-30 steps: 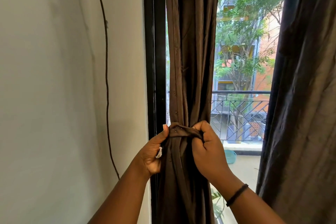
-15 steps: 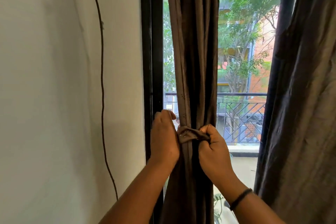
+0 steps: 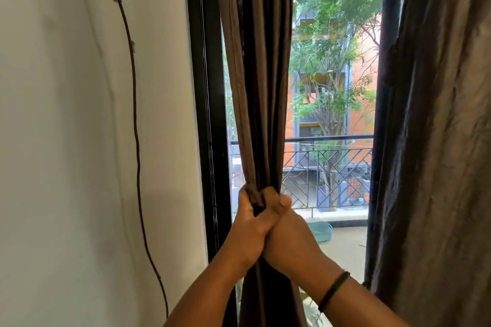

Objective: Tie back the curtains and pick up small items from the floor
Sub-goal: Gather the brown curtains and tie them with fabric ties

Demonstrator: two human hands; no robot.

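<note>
Both hands are raised to a gathered brown curtain (image 3: 259,87) that hangs just right of the black window frame (image 3: 204,114). The left hand (image 3: 248,231) and the right hand (image 3: 289,236) press against each other at the bunched waist of the curtain, with fingers curled tightly into the fabric. A dark fold of cloth shows between the knuckles at the top of the grip; whether this is a separate tie band or part of the curtain itself cannot be told. The curtain narrows to its tightest point at the hands and hangs below them between the two forearms. The right wrist carries a thin black wristband (image 3: 333,291). A second curtain (image 3: 438,141), darker and crumpled, hangs loose along the right edge of the view, well apart from the hands. To the left stands a white wall (image 3: 66,141), with a thin dark cable (image 3: 136,141) running down it, fastened by small clips. Through the glass between the two curtains a black balcony railing (image 3: 332,172) is visible, with a teal tub (image 3: 321,231) on the balcony floor below it, and trees and a brick building beyond. The room's floor is out of view.
</note>
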